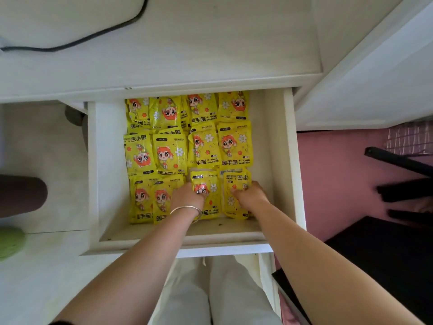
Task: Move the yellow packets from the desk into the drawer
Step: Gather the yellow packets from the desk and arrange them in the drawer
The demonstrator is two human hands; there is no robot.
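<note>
A white drawer is pulled out under the desk. Several yellow hand-warmer packets with a red-haired cartoon figure lie in rows across its floor. Both my hands are inside, at the front row. My left hand, with a silver bangle on the wrist, has its fingers on a packet in the front middle. My right hand presses on the front-right packet, its fingers curled over the packet's middle. Whether either hand grips its packet or only rests on it is unclear.
The white desk top above the drawer carries a dark cable and no packets that I can see. A pink floor with dark furniture legs lies to the right. My white trousers show below the drawer front.
</note>
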